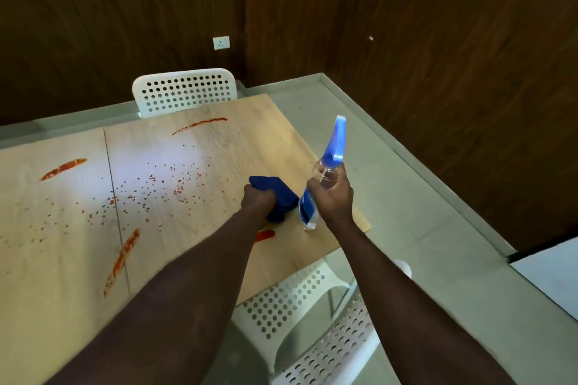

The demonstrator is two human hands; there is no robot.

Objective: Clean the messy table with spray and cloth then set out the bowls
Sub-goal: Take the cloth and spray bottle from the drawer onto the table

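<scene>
Head view: left hand (257,201) clenches blue cloth (276,197); right hand (332,194) grips tilted spray bottle (316,194).

1. Left hand (258,200): bare. Only the back of the hand and the row of knuckles show (the fingertips are hidden from this view).
2. Right hand (333,197): bare. The back of the hand, the thumb and the upper fingers show. The nails are too small to make out.
3. Left forearm (187,275): bare from the wrist to the lower edge of the picture. It is narrow at the wrist and widens steadily toward the elbow, and its outline is slightly blurred.
4. Right forearm (391,275): bare from the wrist to the lower edge. It has the same tapering shape, with a sharper outline and a smooth surface.
</scene>
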